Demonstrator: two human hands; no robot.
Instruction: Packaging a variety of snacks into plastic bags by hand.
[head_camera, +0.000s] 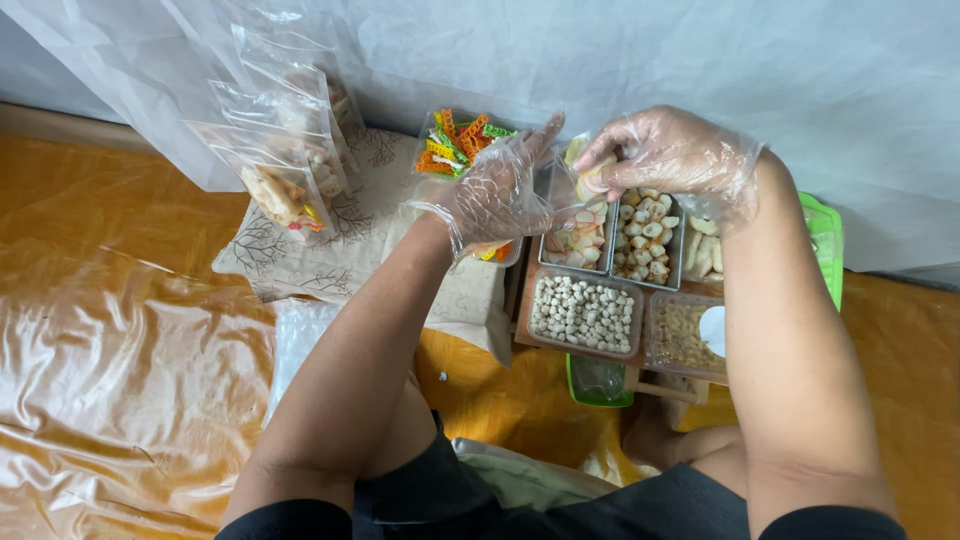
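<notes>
Pinching pale cracker (590, 180): right hand (672, 152) grip closed; left hand (497, 192) grips clear bag (562, 190); five snack trays (585, 313) below

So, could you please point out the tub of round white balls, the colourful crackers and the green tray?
Tub of round white balls (585, 314), head view, middle of contents.
Colourful crackers (455, 145), head view, orange-green pile.
Green tray (826, 240), head view, right rim.

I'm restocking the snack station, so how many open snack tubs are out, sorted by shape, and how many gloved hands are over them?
Square tubs: 3 (white balls, tan bits, colourful crackers)
Narrow metal tubs: 2 (pink-white pieces, pale chunks)
Gloved hands: 2 (left hand, right hand)
Total: 7; a further tub at the right is partly hidden.
</notes>
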